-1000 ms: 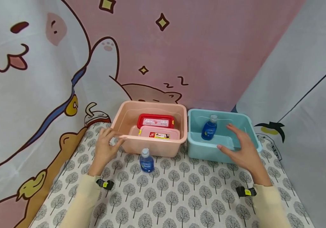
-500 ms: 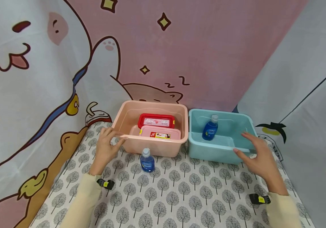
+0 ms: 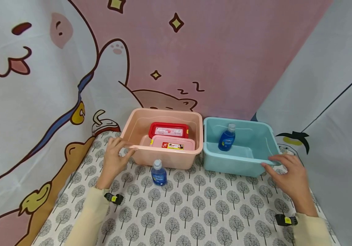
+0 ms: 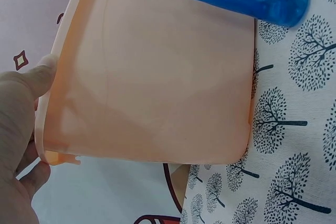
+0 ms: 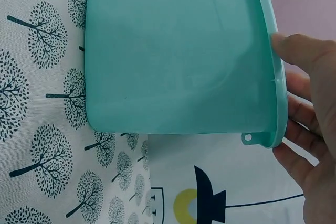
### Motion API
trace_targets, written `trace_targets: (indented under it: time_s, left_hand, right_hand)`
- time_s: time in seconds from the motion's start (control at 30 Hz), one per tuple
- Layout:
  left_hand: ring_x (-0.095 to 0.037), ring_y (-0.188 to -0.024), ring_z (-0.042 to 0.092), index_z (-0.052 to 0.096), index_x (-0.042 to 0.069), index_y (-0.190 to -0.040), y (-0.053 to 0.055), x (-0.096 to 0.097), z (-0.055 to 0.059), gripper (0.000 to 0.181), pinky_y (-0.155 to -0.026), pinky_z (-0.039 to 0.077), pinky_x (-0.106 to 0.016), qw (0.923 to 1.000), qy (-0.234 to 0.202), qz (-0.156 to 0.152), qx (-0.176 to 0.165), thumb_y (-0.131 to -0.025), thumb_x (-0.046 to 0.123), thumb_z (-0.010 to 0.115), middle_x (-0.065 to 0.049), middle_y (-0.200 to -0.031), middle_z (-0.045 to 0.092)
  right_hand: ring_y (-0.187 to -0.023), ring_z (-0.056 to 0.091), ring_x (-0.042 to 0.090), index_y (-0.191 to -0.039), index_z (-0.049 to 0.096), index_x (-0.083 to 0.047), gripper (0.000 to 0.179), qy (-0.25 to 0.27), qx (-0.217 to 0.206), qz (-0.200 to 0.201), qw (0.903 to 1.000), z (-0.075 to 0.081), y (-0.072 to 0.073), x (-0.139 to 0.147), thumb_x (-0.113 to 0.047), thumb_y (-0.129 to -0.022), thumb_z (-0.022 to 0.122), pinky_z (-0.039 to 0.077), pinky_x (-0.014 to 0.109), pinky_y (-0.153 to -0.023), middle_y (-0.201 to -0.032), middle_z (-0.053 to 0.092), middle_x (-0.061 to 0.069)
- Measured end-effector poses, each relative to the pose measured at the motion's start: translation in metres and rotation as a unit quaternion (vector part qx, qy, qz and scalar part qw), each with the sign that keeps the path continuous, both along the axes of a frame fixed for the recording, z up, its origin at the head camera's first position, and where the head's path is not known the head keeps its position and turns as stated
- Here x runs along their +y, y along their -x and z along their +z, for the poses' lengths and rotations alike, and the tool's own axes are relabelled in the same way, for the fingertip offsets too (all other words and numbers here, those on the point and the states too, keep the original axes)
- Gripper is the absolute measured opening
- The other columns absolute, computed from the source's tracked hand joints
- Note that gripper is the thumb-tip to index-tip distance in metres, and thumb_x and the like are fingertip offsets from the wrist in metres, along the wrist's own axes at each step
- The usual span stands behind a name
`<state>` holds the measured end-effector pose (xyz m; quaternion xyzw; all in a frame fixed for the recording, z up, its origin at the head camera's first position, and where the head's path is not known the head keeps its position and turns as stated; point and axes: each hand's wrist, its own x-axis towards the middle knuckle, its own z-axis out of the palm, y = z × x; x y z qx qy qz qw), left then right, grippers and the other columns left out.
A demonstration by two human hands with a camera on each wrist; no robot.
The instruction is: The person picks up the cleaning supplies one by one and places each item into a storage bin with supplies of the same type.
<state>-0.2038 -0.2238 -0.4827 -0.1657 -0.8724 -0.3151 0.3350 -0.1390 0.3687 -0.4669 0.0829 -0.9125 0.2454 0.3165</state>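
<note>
At the near left corner of a pink plastic bin (image 3: 163, 158), my left hand (image 3: 114, 158) pinches the rim. The left wrist view shows that thumb on the rim, with the other fingers behind it. My right hand (image 3: 291, 172) grips the near right corner of a teal bin (image 3: 231, 165) in the same manner, its thumb on the outer side of the rim (image 5: 278, 77). Inside the pink bin lie a red-lidded box (image 3: 169, 131) and a pink-lidded box (image 3: 172, 143). A blue liquid bottle (image 3: 226, 138) leans in the teal bin.
A second blue bottle (image 3: 158, 173) stands upright on the tree-print cloth (image 3: 185, 212), in front of the pink bin. The bins sit side by side, close to the cartoon-print backdrop (image 3: 225, 68). A plain grey-white drape (image 3: 339, 112) hangs at the right.
My right hand has moved right and toward me, from over the teal bin to its near right corner, and now holds the rim there. The left hand stays on the pink bin.
</note>
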Motion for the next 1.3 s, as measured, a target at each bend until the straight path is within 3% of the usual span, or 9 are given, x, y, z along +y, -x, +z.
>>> trace_targets:
  time_s: [0.13,0.37,0.5,0.67,0.8,1.03,1.3]
  left_hand:
    - [-0.027,-0.092,0.046,0.075,0.007,-0.099,0.000,0.001,0.003,0.027,-0.077,0.037,-0.035,0.9999,0.003,0.001,-0.014,-0.078,0.016,0.090,-0.009,-0.097,0.067]
    - [-0.031,-0.098,0.050,0.074,0.006,-0.101,-0.001,0.005,0.006,0.027,-0.082,0.044,-0.043,0.9995,0.028,-0.007,-0.010,-0.081,0.017,0.088,-0.011,-0.101,0.067]
    - [-0.034,-0.106,0.051,0.072,0.004,-0.106,-0.006,0.006,0.007,0.033,-0.086,0.047,-0.049,0.9998,0.022,0.001,0.001,-0.080,0.016,0.089,-0.015,-0.109,0.064]
    - [-0.039,-0.111,0.048,0.068,0.001,-0.116,-0.011,0.010,0.009,0.047,-0.088,0.045,-0.054,0.9996,0.003,0.020,0.020,-0.077,0.014,0.091,-0.022,-0.120,0.058]
    - [-0.040,-0.117,0.046,0.065,-0.001,-0.123,-0.015,0.013,0.011,0.057,-0.093,0.041,-0.055,0.9996,-0.018,0.015,0.018,-0.074,0.011,0.092,-0.023,-0.127,0.055]
    - [-0.043,-0.126,0.043,0.060,-0.002,-0.131,-0.028,0.014,0.009,0.067,-0.098,0.039,-0.061,0.9980,-0.061,0.015,-0.007,-0.073,0.008,0.092,-0.026,-0.134,0.050]
    - [-0.038,-0.126,0.044,0.052,-0.004,-0.139,-0.043,0.013,-0.004,0.076,-0.097,0.040,-0.055,0.9903,-0.124,0.039,-0.050,-0.076,0.011,0.091,-0.028,-0.136,0.046]
  right_hand:
    - [-0.109,0.056,0.037,-0.099,0.077,-0.006,0.036,-0.012,0.012,-0.003,0.9998,-0.003,-0.001,0.002,-0.009,-0.068,0.093,0.041,0.049,-0.090,-0.100,0.071,0.016]
    - [-0.108,0.056,0.037,-0.099,0.077,-0.005,0.036,-0.006,0.002,-0.006,1.0000,-0.004,-0.004,0.004,-0.007,-0.068,0.093,0.040,0.053,-0.087,-0.100,0.070,0.017]
    - [-0.109,0.056,0.036,-0.099,0.077,-0.006,0.034,-0.002,-0.003,-0.009,1.0000,-0.005,-0.002,0.004,-0.009,-0.069,0.093,0.040,0.047,-0.088,-0.100,0.071,0.015]
    - [-0.106,0.055,0.032,-0.099,0.078,-0.008,0.033,0.005,-0.001,-0.014,0.9999,-0.008,-0.002,0.004,-0.010,-0.069,0.093,0.038,0.035,-0.088,-0.099,0.070,0.012]
    - [-0.101,0.054,0.030,-0.097,0.078,-0.007,0.033,0.010,0.010,-0.011,0.9998,-0.008,-0.002,0.004,-0.008,-0.068,0.094,0.037,0.036,-0.086,-0.096,0.069,0.012]
    - [-0.103,0.054,0.029,-0.098,0.078,-0.009,0.033,0.024,0.002,-0.016,0.9996,-0.008,-0.001,0.003,-0.008,-0.069,0.094,0.037,0.042,-0.087,-0.097,0.069,0.010]
    - [-0.103,0.053,0.027,-0.098,0.078,-0.009,0.031,0.030,-0.007,-0.019,0.9993,-0.010,-0.001,0.003,-0.009,-0.071,0.093,0.037,0.042,-0.088,-0.097,0.068,0.009]
